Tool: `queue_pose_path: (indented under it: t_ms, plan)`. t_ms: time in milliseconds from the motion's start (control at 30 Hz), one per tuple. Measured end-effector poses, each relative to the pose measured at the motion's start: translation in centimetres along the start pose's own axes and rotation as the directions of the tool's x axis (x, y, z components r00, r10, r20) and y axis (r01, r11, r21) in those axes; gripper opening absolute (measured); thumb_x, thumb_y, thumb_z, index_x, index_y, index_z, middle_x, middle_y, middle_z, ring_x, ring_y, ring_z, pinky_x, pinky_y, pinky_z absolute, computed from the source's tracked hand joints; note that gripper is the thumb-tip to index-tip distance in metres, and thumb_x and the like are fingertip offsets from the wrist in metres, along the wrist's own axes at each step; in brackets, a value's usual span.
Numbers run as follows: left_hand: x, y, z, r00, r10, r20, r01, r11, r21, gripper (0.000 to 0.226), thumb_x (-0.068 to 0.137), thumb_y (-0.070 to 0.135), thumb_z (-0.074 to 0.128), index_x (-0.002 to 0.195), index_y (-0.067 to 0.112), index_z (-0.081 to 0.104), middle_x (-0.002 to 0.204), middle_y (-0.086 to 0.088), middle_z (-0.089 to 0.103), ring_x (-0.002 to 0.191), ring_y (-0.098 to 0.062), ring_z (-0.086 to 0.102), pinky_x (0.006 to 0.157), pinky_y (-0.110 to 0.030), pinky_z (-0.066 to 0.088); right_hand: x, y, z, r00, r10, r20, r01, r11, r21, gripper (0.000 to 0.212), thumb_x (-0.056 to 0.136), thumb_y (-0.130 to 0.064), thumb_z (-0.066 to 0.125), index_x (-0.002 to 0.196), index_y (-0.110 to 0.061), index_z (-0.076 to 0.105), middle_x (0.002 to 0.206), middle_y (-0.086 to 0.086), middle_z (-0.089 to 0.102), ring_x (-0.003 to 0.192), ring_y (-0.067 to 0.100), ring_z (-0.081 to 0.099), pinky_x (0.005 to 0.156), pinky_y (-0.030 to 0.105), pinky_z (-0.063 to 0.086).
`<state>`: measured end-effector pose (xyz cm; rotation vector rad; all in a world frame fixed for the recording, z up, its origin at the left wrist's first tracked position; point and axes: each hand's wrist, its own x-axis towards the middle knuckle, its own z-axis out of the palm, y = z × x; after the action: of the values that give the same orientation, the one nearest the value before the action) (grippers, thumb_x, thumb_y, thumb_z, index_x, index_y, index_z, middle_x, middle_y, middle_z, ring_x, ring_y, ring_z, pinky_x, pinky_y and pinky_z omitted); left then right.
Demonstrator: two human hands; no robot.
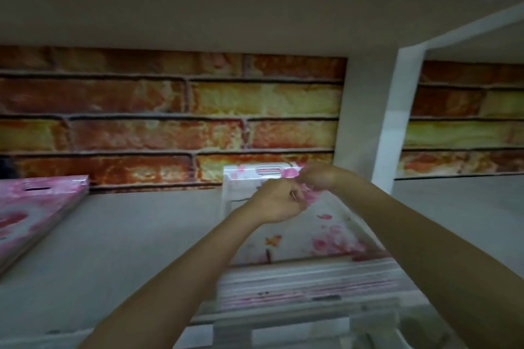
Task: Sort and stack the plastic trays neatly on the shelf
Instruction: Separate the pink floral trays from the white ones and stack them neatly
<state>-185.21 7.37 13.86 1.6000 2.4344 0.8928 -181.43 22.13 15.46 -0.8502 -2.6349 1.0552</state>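
Note:
A stack of white plastic trays with pink flower print point(334, 232) lies on the grey shelf point(136, 235) right of centre, its far handle slot against the brick-pattern back wall. Both my arms reach over it. My left hand point(279, 201) is curled above the top tray's far part, fingers closed, perhaps pinching something small; blur hides it. My right hand point(319, 176) is closed at the far right rim of the top tray. A second pink-printed tray stack point(34, 212) rests at the shelf's left edge.
A white upright post point(397, 116) bounds the shelf bay on the right, with another bay beyond it. The shelf above point(255, 3) hangs low overhead, a pale tray rim at its top edge. Bare shelf lies between the two stacks.

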Motion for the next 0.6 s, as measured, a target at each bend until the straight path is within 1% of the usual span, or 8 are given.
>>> queue_pose_path:
  t_ms: [67, 100, 167, 233, 333, 400, 500, 600]
  plan:
    - [0.9, 2.1, 1.6, 0.999, 0.034, 0.023, -0.035, 0.999, 0.025, 0.019, 0.087, 0.021, 0.059, 0.098, 0.012, 0.071, 0.106, -0.003, 0.071, 0.095, -0.013, 0.063, 0.063, -0.015, 0.038, -0.9, 1.8, -1.6, 1.000, 0.018, 0.013, -0.017, 0.998, -0.062, 0.022, 0.091, -0.020, 0.055, 0.074, -0.007, 0.060, 0.073, 0.004, 0.053, 0.068, 0.017, 0.046, 0.056, 0.025, 0.034]
    - [1.4, 2.9, 2.3, 0.998, 0.041, 0.038, -0.042, 0.999, 0.030, 0.019, 0.087, 0.020, 0.059, 0.098, 0.012, 0.071, 0.106, -0.002, 0.071, 0.091, -0.011, 0.062, 0.061, -0.013, 0.039, -1.3, 2.5, -2.2, 1.000, 0.013, 0.021, -0.011, 0.997, -0.083, 0.020, 0.091, -0.021, 0.053, 0.075, -0.011, 0.058, 0.076, 0.002, 0.052, 0.070, 0.015, 0.047, 0.057, 0.023, 0.035]
    - [2.1, 4.1, 3.8, 0.996, 0.056, 0.071, -0.059, 0.998, 0.031, 0.019, 0.087, 0.018, 0.058, 0.097, 0.010, 0.072, 0.106, -0.003, 0.072, 0.094, -0.014, 0.065, 0.070, -0.015, 0.044, -2.0, 3.8, -3.0, 1.000, -0.007, 0.021, 0.009, 0.997, -0.075, 0.028, 0.092, -0.020, 0.051, 0.065, -0.017, 0.047, 0.069, -0.001, 0.044, 0.061, 0.010, 0.041, 0.055, 0.022, 0.033]
    - [2.7, 5.2, 5.1, 0.993, 0.068, 0.101, -0.072, 0.997, 0.028, 0.019, 0.087, 0.016, 0.057, 0.096, 0.010, 0.073, 0.106, -0.004, 0.072, 0.100, -0.018, 0.066, 0.079, -0.018, 0.045, -2.0, 5.4, -3.2, 1.000, 0.009, 0.030, -0.008, 0.999, -0.043, 0.033, 0.092, -0.017, 0.050, 0.060, -0.016, 0.043, 0.064, 0.001, 0.041, 0.055, 0.011, 0.036, 0.052, 0.022, 0.030]
    - [3.4, 6.5, 6.7, 0.986, 0.048, 0.158, -0.056, 0.998, 0.043, 0.022, 0.088, 0.021, 0.056, 0.099, 0.014, 0.073, 0.110, -0.002, 0.072, 0.101, -0.017, 0.066, 0.086, -0.024, 0.050, -1.8, 7.5, -3.3, 0.996, 0.047, 0.078, -0.045, 0.999, -0.015, 0.021, 0.092, -0.012, 0.049, 0.072, -0.006, 0.053, 0.074, 0.011, 0.052, 0.062, 0.015, 0.044, 0.059, 0.026, 0.037]
    - [3.8, 7.0, 7.5, 0.981, 0.017, 0.191, -0.030, 0.998, 0.061, 0.023, 0.089, 0.023, 0.055, 0.102, 0.017, 0.073, 0.114, 0.000, 0.070, 0.102, -0.016, 0.065, 0.086, -0.025, 0.051, -1.8, 8.5, -3.4, 0.989, 0.065, 0.132, -0.074, 0.995, 0.066, 0.014, 0.092, -0.008, 0.048, 0.082, -0.003, 0.056, 0.076, 0.012, 0.055, 0.064, 0.015, 0.050, 0.062, 0.025, 0.042]
    - [4.1, 7.5, 8.5, 0.971, -0.016, 0.238, -0.004, 0.996, 0.085, 0.024, 0.088, 0.027, 0.055, 0.106, 0.022, 0.071, 0.123, 0.002, 0.066, 0.104, -0.019, 0.065, 0.093, -0.035, 0.053, -1.2, 10.1, -3.4, 0.981, 0.082, 0.174, -0.118, 0.970, 0.211, 0.026, 0.093, -0.004, 0.045, 0.069, -0.005, 0.054, 0.069, 0.005, 0.055, 0.065, 0.013, 0.053, 0.061, 0.020, 0.043]
    - [4.2, 7.7, 8.9, 0.970, -0.014, 0.244, -0.018, 0.992, 0.129, 0.029, 0.089, 0.026, 0.054, 0.114, 0.021, 0.069, 0.128, 0.002, 0.063, 0.109, -0.017, 0.062, 0.096, -0.031, 0.050, -0.8, 11.3, -3.1, 0.972, 0.093, 0.217, -0.155, 0.944, 0.290, 0.030, 0.094, -0.001, 0.042, 0.066, -0.002, 0.055, 0.070, 0.011, 0.055, 0.064, 0.018, 0.055, 0.058, 0.022, 0.044]
